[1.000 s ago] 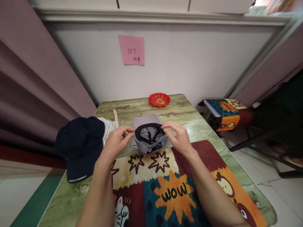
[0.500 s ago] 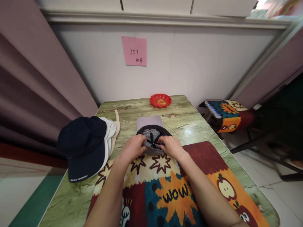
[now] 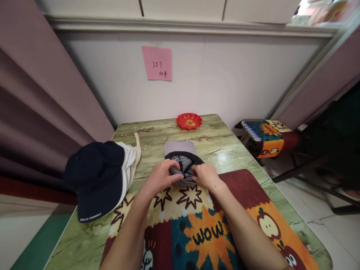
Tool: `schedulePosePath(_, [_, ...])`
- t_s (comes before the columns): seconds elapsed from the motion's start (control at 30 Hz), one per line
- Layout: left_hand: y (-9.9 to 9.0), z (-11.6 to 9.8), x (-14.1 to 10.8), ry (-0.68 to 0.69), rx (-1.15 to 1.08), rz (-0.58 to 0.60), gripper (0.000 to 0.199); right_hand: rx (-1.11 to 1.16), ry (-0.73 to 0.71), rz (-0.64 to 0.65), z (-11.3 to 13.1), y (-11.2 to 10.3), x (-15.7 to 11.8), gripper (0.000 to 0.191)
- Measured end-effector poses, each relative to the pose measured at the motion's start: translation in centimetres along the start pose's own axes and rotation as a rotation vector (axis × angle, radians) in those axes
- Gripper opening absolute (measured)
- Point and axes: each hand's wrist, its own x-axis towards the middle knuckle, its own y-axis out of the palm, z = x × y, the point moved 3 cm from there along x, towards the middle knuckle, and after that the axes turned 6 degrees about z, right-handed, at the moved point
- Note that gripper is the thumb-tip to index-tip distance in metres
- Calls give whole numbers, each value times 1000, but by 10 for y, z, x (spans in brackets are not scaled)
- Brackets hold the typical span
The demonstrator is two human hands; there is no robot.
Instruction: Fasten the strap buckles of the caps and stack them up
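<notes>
A grey cap (image 3: pixel 180 147) lies upside down at the middle of the table, its brim pointing away and its dark inside showing. At its left edge is my left hand (image 3: pixel 163 174), thumb and fingers apart around the rim, touching the cap. My right hand (image 3: pixel 206 175) pinches the right side of the cap, its fingertips partly inside. A navy cap (image 3: pixel 95 168) rests at the left, stacked over white and beige hats (image 3: pixel 137 157).
A red scalloped dish (image 3: pixel 189 121) sits at the table's far edge. Under my forearms lies a colourful mat (image 3: pixel 208 236). A pink note (image 3: pixel 157 63) is on the wall. At the right stands a stool with a patterned cover (image 3: pixel 272 144), beside dark legs.
My left thumb and fingers have spread apart at the cap's left side. The cap has turned and shifted slightly. The whole view has moved a little.
</notes>
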Motion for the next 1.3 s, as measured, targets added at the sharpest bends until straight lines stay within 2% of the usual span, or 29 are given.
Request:
schedulePosePath(0.07, [-3,4,1,-13,21,-69,19,93,10,-77,-4,-5,-1,15])
schedulePosePath(0.17, [-7,11,1,-27,27,-168,28,296,21,-261,-9,-15,-3,16])
schedulePosePath(0.27, [-10,13,1,-19,26,-222,22,618,-10,-422,-12,-20,-4,20])
schedulePosePath(0.4, [-12,8,0,6,18,-289,7,1193,-142,-466,-12,-22,-4,23])
schedulePosePath(0.5, [-12,4,-2,15,-31,-349,6,1426,-200,-464,-11,-29,-8,28])
schedulePosePath(0.67, [-14,-4,-7,23,-135,-470,12,1491,-182,-549,-9,-47,-22,29])
schedulePosePath(0.77, [-12,-9,-7,65,-228,-487,18,1495,-182,-589,-6,-52,-27,28])
schedulePosePath(0.93, [6,-8,2,101,-370,-383,29,1480,-221,-530,6,-45,-25,30])
schedulePosePath(1.07, [20,-1,8,93,-552,-299,23,1404,-208,-420,13,-32,-17,32])
schedulePosePath(1.17, [21,1,8,108,-562,-262,17,1381,-184,-392,11,-27,-13,28])
schedulePosePath(1.3, [15,-2,5,105,-481,-251,21,1411,-153,-395,4,-29,-13,28])
